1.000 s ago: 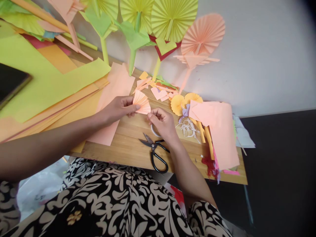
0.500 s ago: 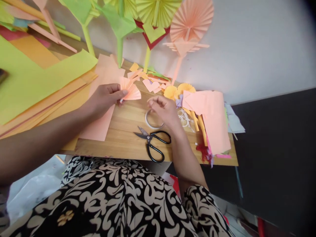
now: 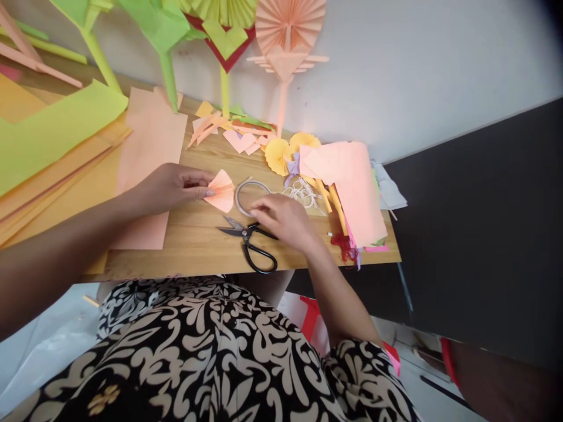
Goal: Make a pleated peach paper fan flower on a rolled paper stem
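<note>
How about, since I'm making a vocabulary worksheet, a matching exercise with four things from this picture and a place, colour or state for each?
Things:
1. Small peach fan
2. Scissors
3. String
4. Pleated paper discs

Descriptions:
A. White and tangled, beside the orange tubes
B. Yellow-orange, next to the purple paper
C. Held between the thumb and fingers of the left hand
D. Black-handled, lying with the blades parted

Pairs: 1-C, 2-D, 3-A, 4-B

Left hand pinching peach paper fan; right hand by tape roll and scissors; 2 yellow rosettes beyond.
</note>
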Demonstrator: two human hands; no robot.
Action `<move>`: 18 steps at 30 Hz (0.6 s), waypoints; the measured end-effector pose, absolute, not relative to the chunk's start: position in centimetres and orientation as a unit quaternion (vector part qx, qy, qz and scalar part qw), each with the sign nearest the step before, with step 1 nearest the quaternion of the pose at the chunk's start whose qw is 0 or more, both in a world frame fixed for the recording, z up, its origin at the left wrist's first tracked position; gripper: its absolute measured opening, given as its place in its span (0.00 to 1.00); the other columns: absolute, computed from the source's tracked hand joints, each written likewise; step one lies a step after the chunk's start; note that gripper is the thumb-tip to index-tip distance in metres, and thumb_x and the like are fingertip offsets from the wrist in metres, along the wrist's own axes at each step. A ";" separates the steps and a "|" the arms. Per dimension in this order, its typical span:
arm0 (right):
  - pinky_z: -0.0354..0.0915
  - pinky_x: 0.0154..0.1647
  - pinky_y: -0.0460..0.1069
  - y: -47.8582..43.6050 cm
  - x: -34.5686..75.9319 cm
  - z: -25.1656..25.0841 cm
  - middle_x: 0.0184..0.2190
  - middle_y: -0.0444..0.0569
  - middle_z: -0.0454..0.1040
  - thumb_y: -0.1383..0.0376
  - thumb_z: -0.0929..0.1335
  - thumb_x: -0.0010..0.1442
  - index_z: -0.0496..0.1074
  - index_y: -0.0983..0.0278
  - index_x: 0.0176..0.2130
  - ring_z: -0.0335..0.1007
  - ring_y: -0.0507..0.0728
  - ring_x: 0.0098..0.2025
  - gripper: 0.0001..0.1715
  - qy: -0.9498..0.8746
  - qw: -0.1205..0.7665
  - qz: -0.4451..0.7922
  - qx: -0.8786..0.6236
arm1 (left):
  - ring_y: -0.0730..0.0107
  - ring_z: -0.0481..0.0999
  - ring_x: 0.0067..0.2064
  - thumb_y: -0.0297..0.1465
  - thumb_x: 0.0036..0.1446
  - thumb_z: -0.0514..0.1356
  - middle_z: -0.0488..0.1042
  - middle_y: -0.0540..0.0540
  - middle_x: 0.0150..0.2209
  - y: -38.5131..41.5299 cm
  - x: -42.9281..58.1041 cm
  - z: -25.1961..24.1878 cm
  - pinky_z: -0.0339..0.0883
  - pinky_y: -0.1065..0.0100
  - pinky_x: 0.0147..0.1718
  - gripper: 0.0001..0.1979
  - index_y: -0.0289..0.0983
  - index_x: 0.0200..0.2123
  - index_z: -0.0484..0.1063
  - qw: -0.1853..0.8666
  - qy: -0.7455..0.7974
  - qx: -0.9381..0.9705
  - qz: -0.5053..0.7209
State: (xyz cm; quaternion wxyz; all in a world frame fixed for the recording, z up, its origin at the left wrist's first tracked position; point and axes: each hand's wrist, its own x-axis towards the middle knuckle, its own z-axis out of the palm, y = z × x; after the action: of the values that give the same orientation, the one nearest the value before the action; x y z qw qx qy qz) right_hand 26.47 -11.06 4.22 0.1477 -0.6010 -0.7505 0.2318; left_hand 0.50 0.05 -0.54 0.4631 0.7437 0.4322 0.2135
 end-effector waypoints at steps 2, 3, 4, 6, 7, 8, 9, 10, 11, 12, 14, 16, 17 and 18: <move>0.60 0.43 0.50 -11.0 24.8 3.4 0.38 0.47 0.81 0.59 0.67 0.70 0.78 0.61 0.38 0.74 0.56 0.42 0.12 -0.772 0.092 0.190 -0.600 | 0.59 0.80 0.42 0.50 0.49 0.65 0.85 0.49 0.41 0.0 0.6 -0.3 0.71 0.65 0.43 0.22 0.45 0.43 0.85 0.461 0.435 0.751 0.185; 0.59 0.43 0.50 -10.8 24.2 3.1 0.38 0.48 0.81 0.59 0.67 0.70 0.77 0.62 0.37 0.73 0.57 0.41 0.12 -0.774 0.075 0.167 -0.606 | 0.57 0.80 0.44 0.51 0.50 0.64 0.85 0.49 0.42 0.0 0.7 -0.1 0.71 0.66 0.43 0.23 0.45 0.43 0.85 0.458 0.439 0.753 0.176; 0.59 0.42 0.51 -10.6 23.6 2.9 0.39 0.49 0.81 0.60 0.68 0.70 0.76 0.62 0.37 0.73 0.57 0.41 0.11 -0.772 0.062 0.148 -0.615 | 0.57 0.80 0.45 0.51 0.50 0.63 0.85 0.49 0.43 -0.1 0.8 0.1 0.71 0.66 0.43 0.23 0.45 0.43 0.85 0.450 0.446 0.755 0.172; 0.59 0.41 0.52 -10.1 22.9 2.5 0.39 0.49 0.81 0.62 0.68 0.69 0.76 0.63 0.40 0.74 0.58 0.40 0.09 -0.762 0.046 0.122 -0.635 | 0.57 0.80 0.45 0.50 0.52 0.62 0.85 0.49 0.44 -0.4 1.1 0.5 0.70 0.66 0.43 0.23 0.44 0.43 0.84 0.433 0.455 0.763 0.154; 0.59 0.41 0.52 -9.8 22.8 2.2 0.39 0.49 0.82 0.62 0.67 0.69 0.75 0.63 0.42 0.74 0.59 0.40 0.08 -0.756 0.042 0.118 -0.642 | 0.58 0.79 0.45 0.49 0.52 0.61 0.85 0.49 0.45 -0.5 1.2 0.7 0.69 0.66 0.44 0.23 0.43 0.43 0.84 0.424 0.459 0.768 0.141; 0.59 0.41 0.52 -9.5 22.8 2.0 0.40 0.49 0.82 0.63 0.67 0.69 0.75 0.62 0.44 0.75 0.59 0.41 0.07 -0.753 0.044 0.116 -0.646 | 0.59 0.79 0.45 0.49 0.52 0.60 0.85 0.49 0.45 -0.6 1.3 0.8 0.68 0.66 0.44 0.23 0.42 0.43 0.84 0.413 0.463 0.773 0.130; 0.60 0.41 0.52 -9.3 23.0 1.9 0.41 0.49 0.82 0.65 0.66 0.69 0.74 0.62 0.46 0.75 0.59 0.42 0.08 -0.755 0.050 0.116 -0.644 | 0.60 0.78 0.44 0.49 0.52 0.59 0.85 0.50 0.45 -0.6 1.3 0.9 0.67 0.67 0.44 0.24 0.42 0.43 0.83 0.403 0.466 0.779 0.117; 0.61 0.42 0.52 -9.2 23.2 1.9 0.42 0.48 0.82 0.66 0.65 0.69 0.74 0.61 0.47 0.75 0.59 0.43 0.08 -0.761 0.059 0.115 -0.635 | 0.61 0.78 0.43 0.49 0.52 0.58 0.85 0.50 0.44 -0.6 1.3 0.9 0.65 0.67 0.43 0.24 0.41 0.42 0.83 0.391 0.470 0.784 0.106; 0.61 0.43 0.52 -9.3 23.5 2.0 0.43 0.47 0.82 0.68 0.65 0.69 0.74 0.61 0.47 0.75 0.58 0.44 0.09 -0.772 0.070 0.114 -0.622 | 0.62 0.78 0.42 0.50 0.52 0.57 0.85 0.51 0.42 -0.5 1.3 0.8 0.64 0.68 0.42 0.24 0.41 0.41 0.83 0.378 0.474 0.790 0.094; 0.61 0.45 0.52 -9.6 24.0 2.3 0.43 0.47 0.81 0.69 0.64 0.69 0.73 0.61 0.48 0.74 0.58 0.45 0.10 -0.783 0.081 0.109 -0.607 | 0.63 0.77 0.40 0.50 0.53 0.56 0.85 0.51 0.39 -0.4 1.4 0.7 0.63 0.68 0.41 0.24 0.41 0.40 0.82 0.365 0.476 0.796 0.082; 0.61 0.46 0.52 -11.1 25.3 3.2 0.42 0.47 0.81 0.70 0.64 0.69 0.73 0.61 0.49 0.73 0.57 0.45 0.11 -0.798 0.102 0.087 -0.587 | 0.65 0.75 0.36 0.50 0.53 0.54 0.83 0.52 0.33 -0.1 1.5 0.5 0.60 0.69 0.38 0.24 0.41 0.38 0.81 0.340 0.479 0.807 0.061; 0.61 0.45 0.52 -13.6 27.2 4.3 0.39 0.48 0.80 0.69 0.65 0.70 0.73 0.62 0.49 0.72 0.58 0.42 0.10 -0.801 0.122 0.057 -0.583 | 0.66 0.72 0.32 0.50 0.51 0.53 0.80 0.52 0.29 0.1 1.8 0.5 0.58 0.69 0.35 0.23 0.41 0.36 0.79 0.318 0.481 0.816 0.042; 0.62 0.45 0.52 -15.1 28.3 4.7 0.39 0.49 0.80 0.68 0.65 0.71 0.73 0.63 0.49 0.72 0.58 0.41 0.09 -0.803 0.130 0.047 -0.580 | 0.66 0.71 0.31 0.50 0.50 0.53 0.79 0.52 0.29 0.1 2.0 0.6 0.58 0.69 0.35 0.23 0.41 0.35 0.78 0.309 0.480 0.820 0.035; 0.62 0.44 0.53 -16.7 29.6 5.0 0.39 0.49 0.80 0.68 0.65 0.71 0.72 0.63 0.50 0.72 0.58 0.41 0.10 -0.805 0.133 0.038 -0.577 | 0.66 0.71 0.31 0.49 0.50 0.52 0.78 0.51 0.28 0.1 2.2 0.7 0.57 0.69 0.35 0.22 0.40 0.34 0.77 0.301 0.480 0.824 0.031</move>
State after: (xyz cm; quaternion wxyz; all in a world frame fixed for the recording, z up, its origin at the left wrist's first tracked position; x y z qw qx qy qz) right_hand 29.57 -16.70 4.98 0.1332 -0.5773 -0.8047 0.0382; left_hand 2.23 0.06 0.75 0.3011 0.8235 0.4798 0.0313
